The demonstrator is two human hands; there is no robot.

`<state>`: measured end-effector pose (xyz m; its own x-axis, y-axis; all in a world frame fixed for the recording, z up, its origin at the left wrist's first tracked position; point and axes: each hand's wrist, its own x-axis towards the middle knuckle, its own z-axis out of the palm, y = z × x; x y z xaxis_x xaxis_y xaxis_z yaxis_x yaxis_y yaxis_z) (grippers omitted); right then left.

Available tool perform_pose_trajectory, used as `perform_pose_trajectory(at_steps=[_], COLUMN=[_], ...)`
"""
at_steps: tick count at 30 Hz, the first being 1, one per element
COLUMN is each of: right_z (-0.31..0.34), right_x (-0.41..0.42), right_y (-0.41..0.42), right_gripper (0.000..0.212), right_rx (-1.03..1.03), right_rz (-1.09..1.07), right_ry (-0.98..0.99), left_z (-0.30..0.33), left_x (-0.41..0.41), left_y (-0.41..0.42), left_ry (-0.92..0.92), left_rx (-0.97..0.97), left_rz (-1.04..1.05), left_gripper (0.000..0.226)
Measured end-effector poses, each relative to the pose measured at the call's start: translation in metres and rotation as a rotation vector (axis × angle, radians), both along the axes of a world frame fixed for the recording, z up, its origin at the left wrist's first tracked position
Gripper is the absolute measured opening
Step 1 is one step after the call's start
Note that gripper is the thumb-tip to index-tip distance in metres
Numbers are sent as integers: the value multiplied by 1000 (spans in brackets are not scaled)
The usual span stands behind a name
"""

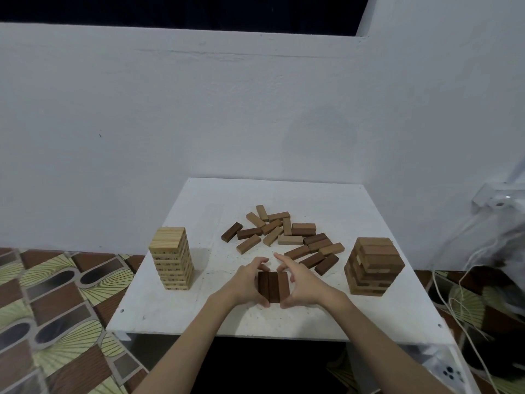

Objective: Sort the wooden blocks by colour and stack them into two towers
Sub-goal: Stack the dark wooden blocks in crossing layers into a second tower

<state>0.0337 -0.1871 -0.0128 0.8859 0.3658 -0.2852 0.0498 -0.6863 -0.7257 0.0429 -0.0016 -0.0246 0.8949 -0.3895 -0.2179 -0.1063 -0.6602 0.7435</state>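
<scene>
Both hands, left hand (250,281) and right hand (298,282), cupping three dark blocks (273,287) at near centre of table (170,314), risking a loose row splitting on lifting toward brown tower (373,267).

Both hands (272,282) grip 3 dark blocks (273,287) side by side.

A white square table (176,311), speckled and with small holes near its corners, fills the lower middle of the frame against a plain white wall (176,115). At lower left lies a patterned floor covering (56,302) of brown bars, dark ovals and yellow-green fans. At the right edge, white cords (454,305) trail down from a white fitting (494,199) on the wall, beside a dark heap too dim to identify.
</scene>
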Motion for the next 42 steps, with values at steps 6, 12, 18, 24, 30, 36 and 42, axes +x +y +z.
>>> perform_pose_trajectory(at_steps=[6, 12, 18, 24, 30, 36, 42], right_z=[-2, -9, -8, -10, -10, -6, -6], right_x=[4, 7, 4, 2, 0, -1, -3], right_y=[1, 3, 3, 3, 4, 0, 1], right_gripper=[109, 112, 114, 110, 109, 115, 114], right_rx=[24, 34, 45, 46, 51, 38, 42], right_rz=[1, -8, -5, -24, -47, -44, -64], right_ry=[-8, -22, -46, -58, -58, -33, -31], left_z=[-1, -4, -8, -10, -10, -11, -13], left_x=[2, 4, 2, 0, -1, -2, -2], left_y=[-3, -4, -4, -6, -6, 0, 0], left_ry=[10, 2, -3, 5, 1, 6, 6], left_rx=[-20, 0, -10, -16, -42, -45, -48], left_rz=[15, 8, 25, 39, 51, 48, 67], left_gripper=[99, 99, 102, 104, 103, 109, 108])
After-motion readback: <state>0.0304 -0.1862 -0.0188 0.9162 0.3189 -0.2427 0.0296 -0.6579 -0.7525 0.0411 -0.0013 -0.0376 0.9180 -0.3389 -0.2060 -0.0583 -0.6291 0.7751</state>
